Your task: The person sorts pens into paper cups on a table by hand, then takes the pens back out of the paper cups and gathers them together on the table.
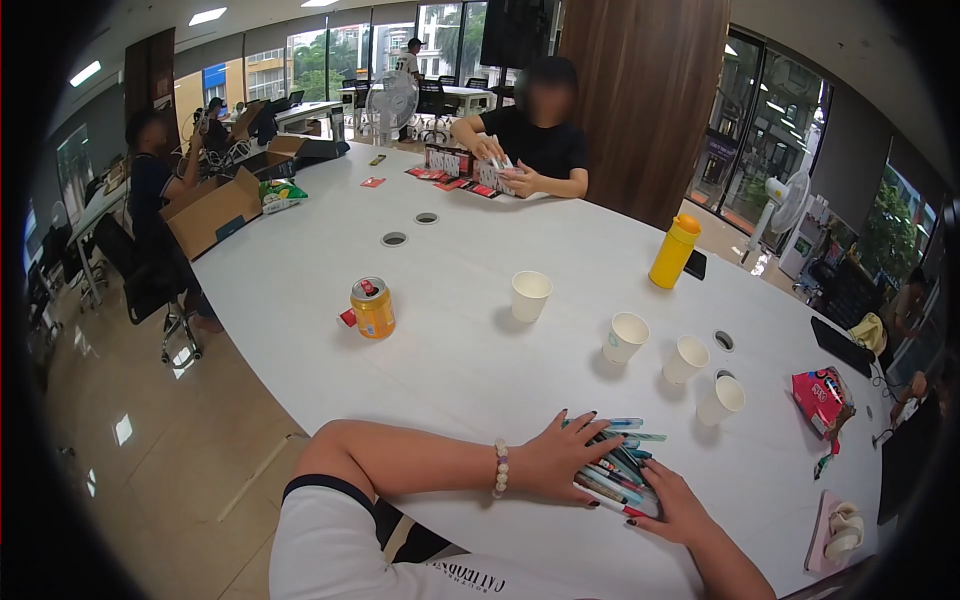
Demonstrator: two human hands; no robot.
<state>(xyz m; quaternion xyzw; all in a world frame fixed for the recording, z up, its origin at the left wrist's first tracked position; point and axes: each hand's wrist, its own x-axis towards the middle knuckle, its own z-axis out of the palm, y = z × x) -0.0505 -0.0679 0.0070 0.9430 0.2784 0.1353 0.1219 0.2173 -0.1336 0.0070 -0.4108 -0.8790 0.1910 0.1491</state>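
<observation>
A loose bunch of pens (pixel 618 474) in blue, green, white and red lies on the white table close to my body. My left hand (pixel 552 462), with a bead bracelet (pixel 501 468) at the wrist, rests over the left side of the bunch, fingers spread. From the right, my right hand (pixel 682 508) touches the same pens, thumb and fingers apart. Beyond the hands stand several paper cups: one paper cup (pixel 722 401) is nearest, then another paper cup (pixel 686 360), a third paper cup (pixel 626 338), and a paper cup (pixel 531 297) farther off.
An orange drink can (pixel 373 309) stands left on the table (pixel 450 370). At right are a yellow bottle (pixel 675 252), a red snack bag (pixel 822 400) and a pink case (pixel 825 530). Across the table a person (pixel 540 130) handles small items beside red-and-black boxes (pixel 449 162). An open carton (pixel 212 212) sits far left.
</observation>
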